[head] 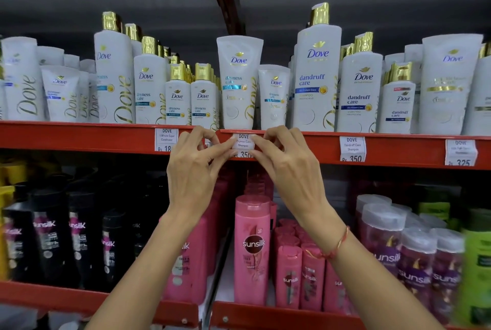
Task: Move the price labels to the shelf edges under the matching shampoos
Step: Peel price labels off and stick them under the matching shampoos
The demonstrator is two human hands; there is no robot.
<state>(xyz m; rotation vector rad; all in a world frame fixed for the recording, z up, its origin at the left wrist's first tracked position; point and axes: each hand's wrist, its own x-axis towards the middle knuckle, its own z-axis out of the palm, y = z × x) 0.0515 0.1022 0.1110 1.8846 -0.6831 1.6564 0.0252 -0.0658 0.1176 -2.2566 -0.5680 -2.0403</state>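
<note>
A white price label [243, 145] reading "Dove Dryness Care Shampoo, Rs 350" lies against the red upper shelf edge [292, 143], below a white Dove dryness care tube [239, 82]. My left hand [198, 167] pinches its left side and my right hand [285, 163] pinches its right side, fingertips pressed on the label. Three other labels hang on the same edge: a conditioner label [166, 139] at the left, a Dandruff Care label [352, 149] under the dandruff care bottles [317, 77], and a Rs 325 label [461, 153] at the far right.
White Dove bottles and tubes fill the upper shelf. Below stand black Sunsilk bottles [79, 236], pink Sunsilk bottles [252, 247], purple ones [419, 263] and green ones [477, 276]. A red lower shelf edge [265, 316] runs along the bottom.
</note>
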